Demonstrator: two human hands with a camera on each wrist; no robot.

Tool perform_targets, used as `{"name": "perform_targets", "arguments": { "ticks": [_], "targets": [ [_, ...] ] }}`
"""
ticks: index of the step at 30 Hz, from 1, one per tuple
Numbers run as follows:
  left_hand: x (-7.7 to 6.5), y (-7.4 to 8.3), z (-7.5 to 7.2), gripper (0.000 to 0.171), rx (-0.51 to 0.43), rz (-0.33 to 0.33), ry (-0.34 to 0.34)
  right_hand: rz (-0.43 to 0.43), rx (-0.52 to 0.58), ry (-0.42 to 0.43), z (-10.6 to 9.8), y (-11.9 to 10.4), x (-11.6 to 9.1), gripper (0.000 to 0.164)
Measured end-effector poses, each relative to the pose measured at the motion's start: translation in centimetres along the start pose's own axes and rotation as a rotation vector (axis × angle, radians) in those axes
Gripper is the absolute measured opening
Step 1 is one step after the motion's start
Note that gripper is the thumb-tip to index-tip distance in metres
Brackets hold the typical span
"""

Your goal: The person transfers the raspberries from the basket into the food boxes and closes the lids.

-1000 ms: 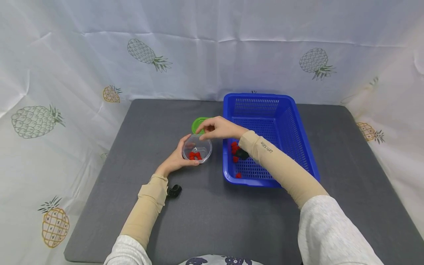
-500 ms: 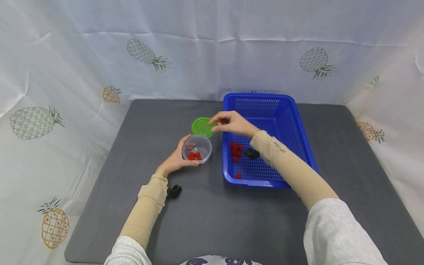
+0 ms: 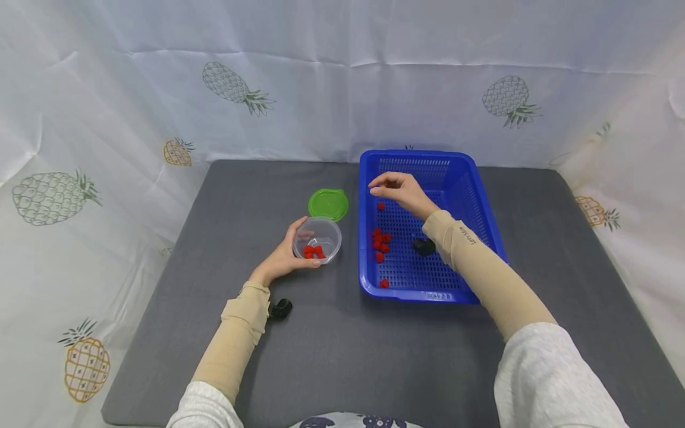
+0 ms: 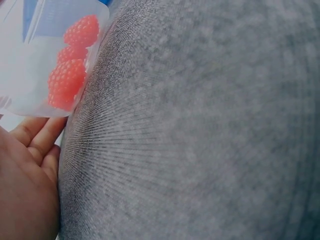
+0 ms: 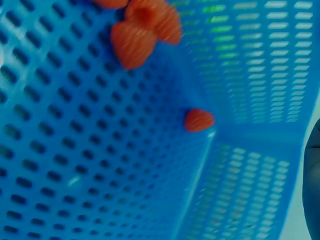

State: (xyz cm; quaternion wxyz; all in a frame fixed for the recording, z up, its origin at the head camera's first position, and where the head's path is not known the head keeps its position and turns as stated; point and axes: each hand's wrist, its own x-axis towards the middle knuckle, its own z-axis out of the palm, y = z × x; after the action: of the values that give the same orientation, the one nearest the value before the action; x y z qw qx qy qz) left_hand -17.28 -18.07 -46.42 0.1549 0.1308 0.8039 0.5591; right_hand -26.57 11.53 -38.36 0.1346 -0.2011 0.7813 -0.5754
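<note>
My left hand (image 3: pixel 280 258) holds a clear plastic tub (image 3: pixel 337 233) by its side on the grey table, thumb in front and fingers behind. A few red raspberries (image 4: pixel 67 82) lie inside it, seen through the tub's wall (image 4: pixel 30 65) in the left wrist view. Over the blue basket (image 3: pixel 407 295) hovers my right hand (image 3: pixel 402 190), its fingers loosely bent and nothing visible between them. Several raspberries (image 3: pixel 380 244) lie along the basket's left side. The right wrist view shows a lone raspberry (image 5: pixel 199 120) near a corner of the basket, apart from a cluster (image 5: pixel 142 30).
A green lid (image 3: pixel 328 204) lies flat just behind the tub, left of the basket. Small black devices (image 3: pixel 280 309) sit at both wrists. White curtains (image 3: pixel 342 89) with pineapple prints hang behind and beside the grey table (image 3: pixel 332 356).
My right hand has moved right, from above the tub past the green lid to over the basket, uncovering the lid and a raspberry. The left hand and tub have stayed put.
</note>
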Motion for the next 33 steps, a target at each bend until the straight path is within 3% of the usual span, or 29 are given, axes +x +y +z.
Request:
{"name": "perform_targets", "arguments": {
  "ticks": [5,9,15,19,26,33],
  "targets": [
    [0.0,-0.1,0.0,0.101,-0.007,-0.01,-0.001,0.055,0.003,0.056,-0.9,2.7,0.7,0.037],
    [-0.1,-0.1,0.1,0.101,-0.011,-0.009,-0.004,0.104,-0.015,0.046,-1.4,4.7,0.9,0.043],
    [-0.1,0.0,-0.1,0.101,-0.016,-0.009,-0.007,0.178,-0.1,-0.042,-1.5,6.1,0.7,0.041],
    [-0.1,0.0,-0.2,0.101,-0.012,-0.012,-0.007,0.203,-0.148,-0.072,-1.2,5.5,0.3,0.032],
    [0.0,0.0,0.1,0.101,-0.024,-0.015,-0.002,0.239,-0.305,-0.163,-1.2,7.3,0.4,0.035],
    [0.0,0.0,0.1,0.1,-0.023,-0.017,0.001,0.249,-0.437,-0.279,-1.6,7.8,-0.6,0.035]
  ]
}}
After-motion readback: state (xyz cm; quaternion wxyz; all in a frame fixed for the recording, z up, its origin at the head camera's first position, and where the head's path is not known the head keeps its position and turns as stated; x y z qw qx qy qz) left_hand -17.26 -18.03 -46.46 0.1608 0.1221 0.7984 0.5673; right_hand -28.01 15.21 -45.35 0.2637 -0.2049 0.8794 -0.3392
